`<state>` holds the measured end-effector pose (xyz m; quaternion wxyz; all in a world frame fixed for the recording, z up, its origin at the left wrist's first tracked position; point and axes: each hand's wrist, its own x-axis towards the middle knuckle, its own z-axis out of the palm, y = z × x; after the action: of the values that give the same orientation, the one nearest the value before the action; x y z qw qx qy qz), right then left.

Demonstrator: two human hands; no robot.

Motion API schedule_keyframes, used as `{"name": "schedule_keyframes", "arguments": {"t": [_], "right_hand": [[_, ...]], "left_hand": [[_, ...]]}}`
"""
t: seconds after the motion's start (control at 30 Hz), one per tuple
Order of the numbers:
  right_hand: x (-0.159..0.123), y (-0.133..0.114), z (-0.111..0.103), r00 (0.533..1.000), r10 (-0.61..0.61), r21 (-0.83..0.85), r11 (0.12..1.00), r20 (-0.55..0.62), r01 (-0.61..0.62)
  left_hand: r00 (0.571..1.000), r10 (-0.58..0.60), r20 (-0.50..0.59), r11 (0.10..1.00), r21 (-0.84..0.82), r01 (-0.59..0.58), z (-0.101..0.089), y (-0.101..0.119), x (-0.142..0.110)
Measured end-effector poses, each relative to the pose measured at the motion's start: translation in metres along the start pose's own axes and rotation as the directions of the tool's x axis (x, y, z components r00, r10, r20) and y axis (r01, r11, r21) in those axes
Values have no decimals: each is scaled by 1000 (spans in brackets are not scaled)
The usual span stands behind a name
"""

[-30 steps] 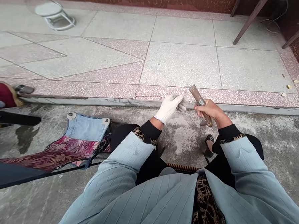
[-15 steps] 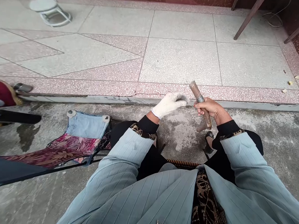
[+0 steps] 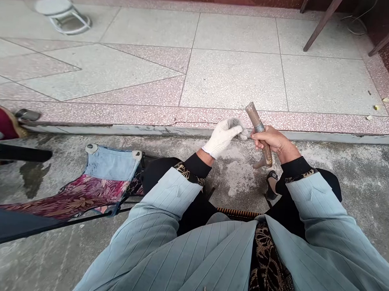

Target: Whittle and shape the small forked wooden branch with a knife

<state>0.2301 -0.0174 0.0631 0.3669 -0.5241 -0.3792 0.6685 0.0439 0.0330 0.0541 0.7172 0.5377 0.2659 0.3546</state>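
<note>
My right hand (image 3: pixel 273 139) is bare and closed around a brown, rough wooden stick (image 3: pixel 253 113), which slants with its upper end towards the step. Wire (image 3: pixel 259 125) is wound in a band round the stick just above my fingers. A second, shorter wooden piece (image 3: pixel 259 164) shows by the stick's lower end; whether the two are joined I cannot tell. My left hand (image 3: pixel 223 136), in a white knitted glove, is pinched closed left of the stick, its fingertips close to my right fingertips. Whatever thin strand it grips is hardly visible now.
A tiled step (image 3: pixel 233 80) with a raised edge runs ahead of me. To my left stand a folding chair (image 3: pixel 113 165) with floral fabric and a person's red shoe (image 3: pixel 3 120). A white stool (image 3: pixel 62 15) and wooden legs (image 3: pixel 323 26) stand farther back.
My gloved left hand has moved slightly right, and its fingers have turned and come closer to the stick. The thin strand seen between the hands before hardly shows. The stick has shifted slightly.
</note>
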Motion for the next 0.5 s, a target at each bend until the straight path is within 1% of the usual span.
{"name": "schedule_keyframes", "arguments": {"t": [0.07,0.13,0.17,0.23,0.27,0.3,0.33,0.4,0.43,0.47,0.5], "right_hand": [[3,1,2,992,-89,-79,993,-87,83],[6,4,6,962,-193,-180,971,-192,159],[8,6,9,935,-252,-247,950,-249,191],[9,10,14,864,-376,-407,884,-333,228],[10,12,18,835,-424,-474,850,-352,232],[10,13,21,819,-447,-510,829,-359,229],[9,14,23,821,-442,-511,830,-361,222],[9,15,27,859,-370,-428,881,-353,204],[9,15,28,877,-335,-377,905,-345,197],[9,15,28,885,-318,-345,918,-340,197],[10,15,28,882,-321,-335,920,-344,204]], "left_hand": [[999,-27,-36,997,-76,24,3,-2,1],[995,-67,-72,990,-127,57,5,-4,1],[992,-86,-88,987,-144,73,6,-4,1],[987,-110,-115,982,-166,90,7,-6,2],[986,-112,-126,981,-169,90,6,-8,3],[984,-110,-138,982,-166,87,5,-10,4],[983,-108,-151,984,-157,84,4,-12,5],[979,-112,-171,986,-143,87,1,-16,7],[978,-123,-168,984,-149,98,-1,-17,7],[979,-135,-155,980,-169,108,-2,-18,7],[980,-149,-130,973,-198,121,-4,-18,6]]}}
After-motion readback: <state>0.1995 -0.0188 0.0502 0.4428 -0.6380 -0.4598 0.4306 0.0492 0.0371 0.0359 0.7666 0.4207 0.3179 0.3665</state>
